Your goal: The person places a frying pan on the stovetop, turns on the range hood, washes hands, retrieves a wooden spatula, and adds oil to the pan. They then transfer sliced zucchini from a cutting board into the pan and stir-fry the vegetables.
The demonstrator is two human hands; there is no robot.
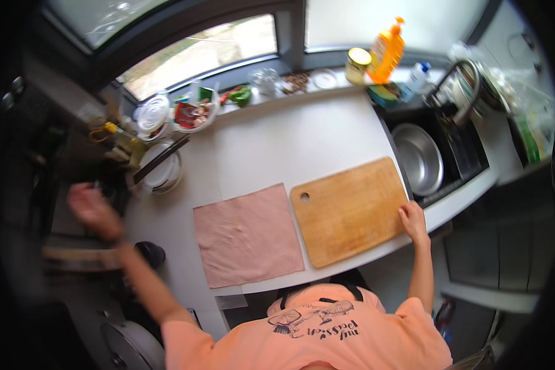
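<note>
A wooden cutting board point(351, 212) with a hole in one corner lies flat on the white counter point(277, 138). My right hand point(413, 219) is at the board's right edge, near the sink; its fingers look curled, and whether they grip the board is unclear. To the board's left, a pink cloth point(249, 238) is spread out with light creases. My left hand point(92, 210) is blurred and raised at far left, over the dark area beside the counter. What it holds, if anything, cannot be made out.
A steel bowl point(417, 159) sits in the black sink point(465, 152) beneath a curved faucet point(476, 88). Along the window ledge stand an orange pump bottle point(386, 53), a yellow-lidded can point(358, 65) and green peppers point(240, 95). White-lidded tubs point(153, 113) crowd the left corner.
</note>
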